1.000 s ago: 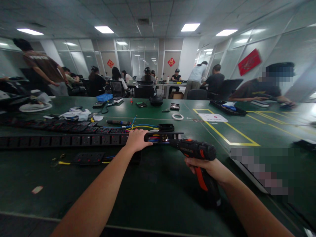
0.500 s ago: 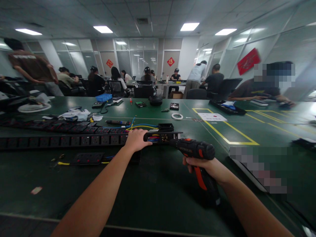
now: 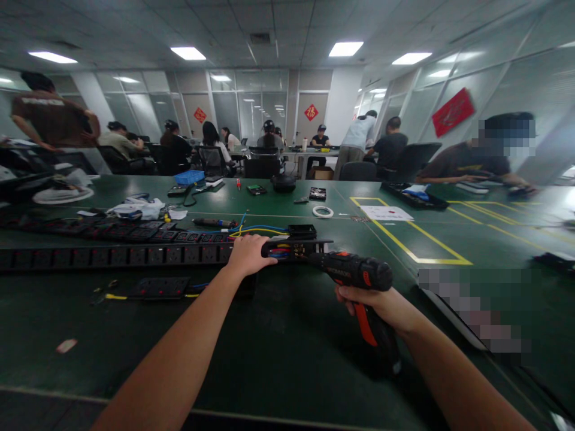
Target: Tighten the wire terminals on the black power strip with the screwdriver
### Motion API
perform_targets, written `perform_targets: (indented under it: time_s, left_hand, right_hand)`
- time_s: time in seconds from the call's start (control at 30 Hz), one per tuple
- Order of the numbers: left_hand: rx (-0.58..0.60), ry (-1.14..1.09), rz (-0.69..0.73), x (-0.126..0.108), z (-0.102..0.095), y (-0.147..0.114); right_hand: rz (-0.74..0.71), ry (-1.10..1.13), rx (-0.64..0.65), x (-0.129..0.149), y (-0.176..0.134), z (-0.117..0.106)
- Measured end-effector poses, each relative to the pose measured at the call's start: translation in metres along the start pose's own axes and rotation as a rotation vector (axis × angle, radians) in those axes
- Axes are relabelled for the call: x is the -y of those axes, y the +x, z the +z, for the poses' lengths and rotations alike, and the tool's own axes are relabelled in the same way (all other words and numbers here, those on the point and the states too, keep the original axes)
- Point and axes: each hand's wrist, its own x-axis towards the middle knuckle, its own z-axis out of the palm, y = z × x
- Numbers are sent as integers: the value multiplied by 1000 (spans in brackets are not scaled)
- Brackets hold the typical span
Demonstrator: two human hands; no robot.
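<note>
My left hand [image 3: 250,255] is closed around the right end of a long black power strip [image 3: 144,256], whose row of sockets runs off to the left. Wires and brass-coloured parts show in the strip's open end. In my right hand [image 3: 375,302] is a black and orange cordless drill [image 3: 357,270], gripped by its handle. The drill points left, its tip at the open end; whether the bit touches a screw is too small to tell. Just below the strip lies a short black socket block [image 3: 162,287] with yellow and blue wires.
Behind the strip are another socket strip [image 3: 108,229], a dark pen-shaped tool [image 3: 214,222] and a small black box [image 3: 302,230]. Farther back lie a white tape ring [image 3: 322,212] and a paper sheet [image 3: 385,213]. A co-worker [image 3: 476,155] sits at the right.
My hands, the strip and the drill stay almost where they were; the drill has shifted very slightly. At the far left, a standing person has moved their arms.
</note>
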Motion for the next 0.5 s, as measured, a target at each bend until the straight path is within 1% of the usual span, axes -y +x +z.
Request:
perform_targets:
  time_s: [0.23,0.5]
  left_hand:
    - [2,-7,-3,1,2,0]
    - [8,-6,-6,1,3,1]
  right_hand:
    - [23,13,7,5,-2,2]
    - [24,15,12,3,-1,2]
